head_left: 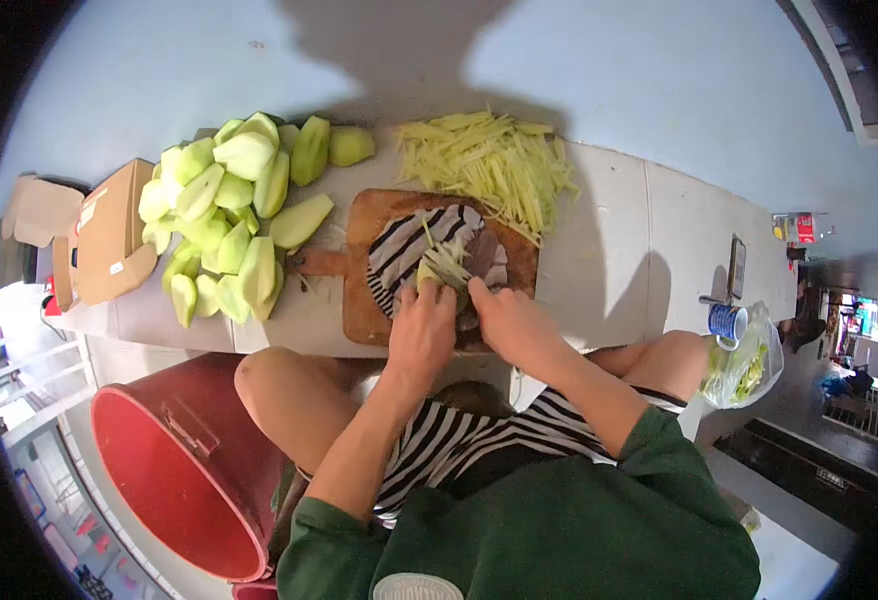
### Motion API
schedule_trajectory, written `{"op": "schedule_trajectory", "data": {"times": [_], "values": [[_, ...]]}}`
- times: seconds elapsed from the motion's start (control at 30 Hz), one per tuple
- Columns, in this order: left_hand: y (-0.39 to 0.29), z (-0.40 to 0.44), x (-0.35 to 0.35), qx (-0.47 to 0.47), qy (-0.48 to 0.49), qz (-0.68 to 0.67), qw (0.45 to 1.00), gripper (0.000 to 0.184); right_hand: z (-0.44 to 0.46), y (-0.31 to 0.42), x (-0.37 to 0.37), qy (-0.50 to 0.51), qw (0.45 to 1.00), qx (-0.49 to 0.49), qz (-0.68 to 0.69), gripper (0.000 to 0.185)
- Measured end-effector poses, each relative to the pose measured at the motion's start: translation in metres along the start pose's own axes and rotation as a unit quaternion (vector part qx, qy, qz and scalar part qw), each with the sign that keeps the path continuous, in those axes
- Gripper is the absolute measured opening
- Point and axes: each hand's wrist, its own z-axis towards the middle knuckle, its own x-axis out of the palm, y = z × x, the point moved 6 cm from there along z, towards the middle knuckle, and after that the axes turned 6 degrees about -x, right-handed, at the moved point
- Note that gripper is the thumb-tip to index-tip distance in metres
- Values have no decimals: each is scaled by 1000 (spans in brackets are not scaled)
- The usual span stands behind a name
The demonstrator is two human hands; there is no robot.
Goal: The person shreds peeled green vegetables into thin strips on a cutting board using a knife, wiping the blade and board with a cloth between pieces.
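Observation:
A wooden cutting board (359, 235) with a handle lies on the white table in front of me, and a black-and-white striped cloth (399, 248) is spread over it. My left hand (424, 325) grips a piece of peeled green mango (425, 272) low over the cloth, fingers curled. Close beside it, my right hand (511, 322) is closed around what looks like a knife (449, 268); its thin grey blade shows at the mango and its handle is hidden in my fist. A few pale strips stick up around the blade.
Peeled mango pieces (224, 215) are heaped left of the board. A pile of cut strips (489, 160) lies behind it. Left stands an open cardboard box (114, 235); below it, a red bin (174, 470). A blue mug (727, 322), a phone (737, 268) and a plastic bag (744, 375) are at right.

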Motion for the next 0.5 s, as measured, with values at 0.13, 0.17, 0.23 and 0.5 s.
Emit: {"op": "schedule_trajectory", "data": {"times": [0.13, 0.17, 0.23, 0.5], "values": [[2, 1, -4, 2, -30, -2, 1000, 21, -5, 19, -22, 64, 997, 37, 0, 18], [3, 3, -5, 5, -20, 12, 1000, 21, -5, 23, -26, 78, 996, 33, 2, 18], [0, -7, -1, 11, 2, 23, 1000, 20, -5, 6, 5, 60, 998, 26, 16, 19], [4, -11, 3, 22, -26, 7, 999, 19, -1, 13, 1, 33, 999, 19, -7, 19]]}}
